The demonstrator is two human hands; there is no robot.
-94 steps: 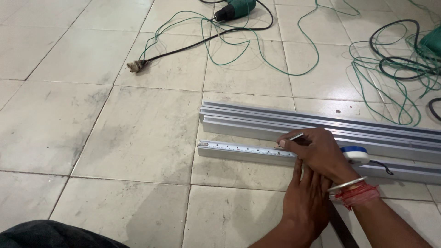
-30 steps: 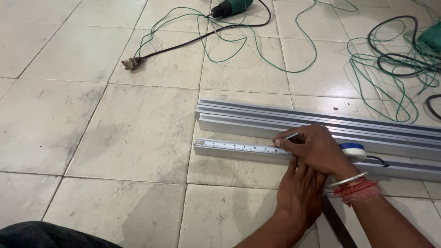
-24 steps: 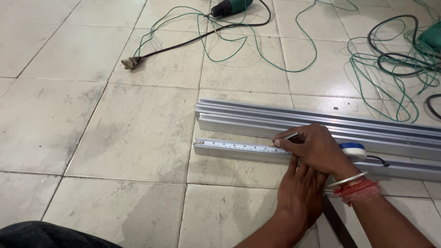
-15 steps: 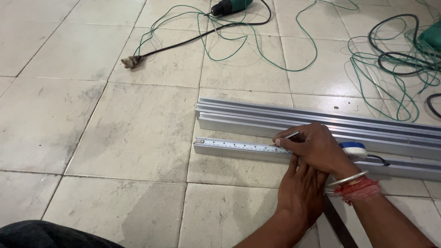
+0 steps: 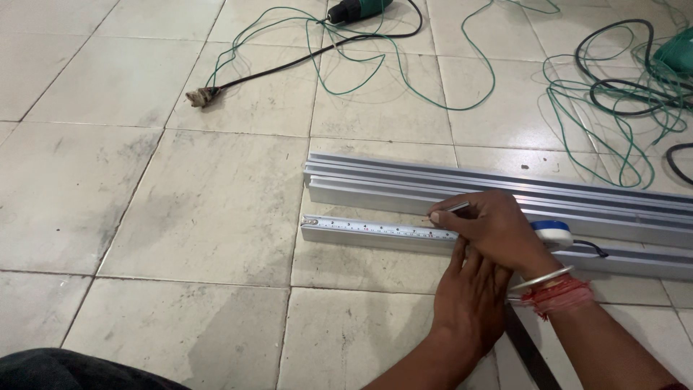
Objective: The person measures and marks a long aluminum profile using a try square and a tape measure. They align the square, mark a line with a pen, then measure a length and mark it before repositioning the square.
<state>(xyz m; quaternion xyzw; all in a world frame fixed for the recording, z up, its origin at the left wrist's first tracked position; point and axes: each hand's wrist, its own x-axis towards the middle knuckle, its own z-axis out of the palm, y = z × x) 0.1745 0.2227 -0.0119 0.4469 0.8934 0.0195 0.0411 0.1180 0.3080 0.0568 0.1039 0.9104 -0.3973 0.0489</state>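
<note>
One short silver aluminium rail [image 5: 375,232] lies on the tiled floor just in front of two longer rails [image 5: 404,180] — a white measuring tape [image 5: 382,228] stretched along it. The right hand [image 5: 498,232] pinches one thin scriber [image 5: 449,210] against the tape; the left hand [image 5: 471,300] presses flat, fingers spread, beside the short rail.

Two bare hands were counted: the right hand [image 5: 498,235] pinched one thin marking tool [image 5: 453,209], and the left hand [image 5: 469,296] lay flat just behind it. Under the fingers ran one measuring tape [image 5: 375,228] on one narrow aluminium profile [image 5: 346,239], with one wider ribbed profile [image 5: 404,184] just beyond the fingertips. Well beyond them lay one drill [image 5: 357,9], one green wire [image 5: 404,79] and one black cable [image 5: 289,68].
</note>
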